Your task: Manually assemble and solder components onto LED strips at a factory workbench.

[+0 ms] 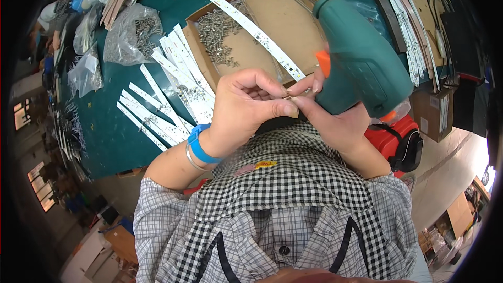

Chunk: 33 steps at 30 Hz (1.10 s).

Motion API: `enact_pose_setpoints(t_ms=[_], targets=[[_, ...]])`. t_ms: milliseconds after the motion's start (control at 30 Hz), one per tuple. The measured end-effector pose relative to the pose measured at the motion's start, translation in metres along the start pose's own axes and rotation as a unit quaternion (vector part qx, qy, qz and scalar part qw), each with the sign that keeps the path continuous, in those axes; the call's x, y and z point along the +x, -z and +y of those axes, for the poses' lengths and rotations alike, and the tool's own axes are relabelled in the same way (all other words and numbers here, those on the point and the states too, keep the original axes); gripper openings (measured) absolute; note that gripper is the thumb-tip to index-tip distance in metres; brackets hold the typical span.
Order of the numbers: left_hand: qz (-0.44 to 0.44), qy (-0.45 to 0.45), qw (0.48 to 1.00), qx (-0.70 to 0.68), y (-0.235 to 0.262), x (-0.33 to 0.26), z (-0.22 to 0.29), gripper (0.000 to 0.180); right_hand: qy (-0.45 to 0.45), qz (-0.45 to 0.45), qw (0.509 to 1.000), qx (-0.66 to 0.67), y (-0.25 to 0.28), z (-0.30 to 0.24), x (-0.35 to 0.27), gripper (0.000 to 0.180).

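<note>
Near my apron front, the fingertips of my left hand and my right hand meet in a pinch. A tiny metal-looking piece shows between them, too small to name. My right hand also holds a green pistol-shaped power tool with an orange trigger, tucked against the palm; its grip is partly hidden. Just beyond the fingertips, a long white circuit board strip lies slantwise over a shallow cardboard box. A heap of small metal fittings fills the box's left side.
More white circuit strips fan out left of the box on the green tabletop. Behind them sits a clear plastic bag of metal parts. Further strips lie at the right. A red and black case stands below the right edge.
</note>
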<state>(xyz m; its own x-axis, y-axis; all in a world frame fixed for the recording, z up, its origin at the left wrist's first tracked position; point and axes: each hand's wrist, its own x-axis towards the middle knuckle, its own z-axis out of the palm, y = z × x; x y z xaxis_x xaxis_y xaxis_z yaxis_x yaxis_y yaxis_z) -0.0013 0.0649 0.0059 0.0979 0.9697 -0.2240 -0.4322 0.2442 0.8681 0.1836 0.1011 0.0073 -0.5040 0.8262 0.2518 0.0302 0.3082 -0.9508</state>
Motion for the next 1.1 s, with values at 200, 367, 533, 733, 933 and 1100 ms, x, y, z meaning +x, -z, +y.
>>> enact_pose_setpoints(t_ms=[200,367,533,733,933,1100], targets=[[-0.010,0.040,0.998,-0.049,-0.001,-0.001,-0.003,0.021,0.001,-0.015,1.000,-0.001,0.000,0.007,-0.006,0.079],[-0.006,-0.025,0.991,0.128,-0.007,-0.003,0.008,0.021,0.043,-0.014,0.999,0.017,-0.001,0.017,-0.009,0.074],[0.003,0.039,0.998,0.041,0.001,-0.003,0.006,0.017,0.004,0.007,0.996,0.083,-0.006,0.012,-0.004,0.056],[-0.011,0.012,0.999,0.035,0.003,-0.004,0.004,0.017,-0.021,-0.008,0.998,0.060,-0.005,0.005,-0.004,0.041],[-0.002,-0.011,0.997,0.074,0.002,-0.004,-0.001,0.018,-0.064,-0.008,0.998,0.010,-0.007,0.008,-0.007,0.031],[0.012,-0.039,0.995,0.086,-0.004,-0.003,0.001,0.017,0.004,-0.019,0.983,-0.180,-0.006,0.008,-0.004,0.029]])
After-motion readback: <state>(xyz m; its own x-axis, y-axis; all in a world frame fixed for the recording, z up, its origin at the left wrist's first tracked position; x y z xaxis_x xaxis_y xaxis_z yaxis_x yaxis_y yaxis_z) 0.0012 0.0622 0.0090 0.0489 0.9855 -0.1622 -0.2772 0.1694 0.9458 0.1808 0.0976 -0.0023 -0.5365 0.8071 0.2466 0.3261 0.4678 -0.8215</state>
